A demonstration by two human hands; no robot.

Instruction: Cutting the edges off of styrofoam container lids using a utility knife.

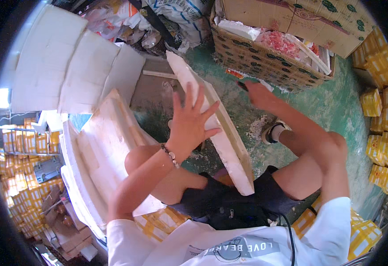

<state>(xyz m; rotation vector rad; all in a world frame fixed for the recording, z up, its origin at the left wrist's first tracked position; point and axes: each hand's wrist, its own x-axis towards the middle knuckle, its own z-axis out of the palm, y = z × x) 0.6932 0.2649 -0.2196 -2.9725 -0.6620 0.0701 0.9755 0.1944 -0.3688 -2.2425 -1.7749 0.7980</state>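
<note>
A thick white foam board, with a raised rim like a box lid, stands tilted on edge between my knees. My left hand lies against its white face, fingers stretched and spread apart. Off to the right of the board, my right hand is closed round a small dark tool. Only its dark end shows, so I cannot make out its exact kind. White foam crumbs are scattered on the green floor near my shoe.
Large white foam boxes are stacked at the far left, with more foam pieces beside my left knee. A cardboard carton of foam and red-white scraps stands far right. Yellow-and-white taped packages line the right side.
</note>
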